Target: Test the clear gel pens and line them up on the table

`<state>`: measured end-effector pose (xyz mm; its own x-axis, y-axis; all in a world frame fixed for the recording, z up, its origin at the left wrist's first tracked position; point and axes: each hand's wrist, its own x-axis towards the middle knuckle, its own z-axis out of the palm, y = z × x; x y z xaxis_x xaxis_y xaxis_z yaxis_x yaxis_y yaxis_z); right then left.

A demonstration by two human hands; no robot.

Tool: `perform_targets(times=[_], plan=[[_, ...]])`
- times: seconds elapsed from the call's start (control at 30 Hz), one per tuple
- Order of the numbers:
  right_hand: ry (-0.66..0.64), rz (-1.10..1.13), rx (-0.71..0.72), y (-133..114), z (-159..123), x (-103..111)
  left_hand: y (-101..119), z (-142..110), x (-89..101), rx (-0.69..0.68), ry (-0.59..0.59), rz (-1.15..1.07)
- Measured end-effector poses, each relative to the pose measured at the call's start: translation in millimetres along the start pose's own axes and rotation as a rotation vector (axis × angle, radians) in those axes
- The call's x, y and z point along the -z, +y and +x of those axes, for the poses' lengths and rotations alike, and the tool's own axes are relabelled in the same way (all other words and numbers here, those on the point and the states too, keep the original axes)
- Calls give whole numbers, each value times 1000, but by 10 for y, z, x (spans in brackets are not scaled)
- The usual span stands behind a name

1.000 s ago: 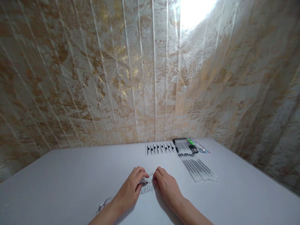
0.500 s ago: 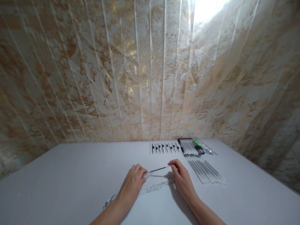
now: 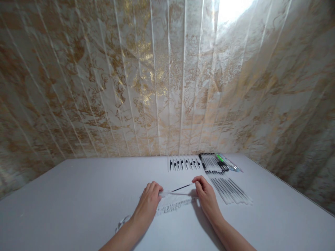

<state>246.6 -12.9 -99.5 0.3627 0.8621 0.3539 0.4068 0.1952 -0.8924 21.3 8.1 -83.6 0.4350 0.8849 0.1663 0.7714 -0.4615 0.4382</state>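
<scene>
My right hand [image 3: 206, 197] pinches the pale end of a thin pen refill [image 3: 180, 188], whose dark length slants down to the left. Closed fingers of my left hand [image 3: 149, 200] grip a small clear piece [image 3: 164, 193], which looks like part of a pen barrel. The refill's lower end is just right of this piece, with a small gap visible. Below both hands runs a band of small clear and dark parts [image 3: 175, 207], too small to name. Part of that band is hidden by my left hand.
On the white table [image 3: 78, 188], a row of short black-and-clear pen parts [image 3: 184, 164] lies at the back. Right of it are black-ended pens [image 3: 210, 163], a green-marked bundle [image 3: 221, 159] and several long refills [image 3: 231, 191]. Dark-and-clear pieces [image 3: 122, 223] sit beside my left forearm. A patterned curtain [image 3: 157, 87] hangs behind.
My right hand has shifted slightly right and up with the refill. Its dark end is now farther from the clear piece in my left hand, which has moved slightly left.
</scene>
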Motion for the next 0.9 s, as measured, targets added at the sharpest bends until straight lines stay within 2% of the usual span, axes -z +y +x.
perform_targets(times=[0.27, 0.43, 0.63, 0.8, 0.9], plan=[[32, 16, -13, 6, -1, 10, 23, -10, 14, 1, -1, 1], [-56, 62, -42, -41, -9, -14, 20, -12, 11, -2, -8, 6], [-130, 220, -88, -160, -23, 10, 43, -29, 34, -24, 4, -8], [-148, 290, -55, -167, -33, 28, -8, -35, 18, -36, 36, -26], [-193, 280, 38, -184, -59, 12, -24, -37, 17, -94, 66, -25]])
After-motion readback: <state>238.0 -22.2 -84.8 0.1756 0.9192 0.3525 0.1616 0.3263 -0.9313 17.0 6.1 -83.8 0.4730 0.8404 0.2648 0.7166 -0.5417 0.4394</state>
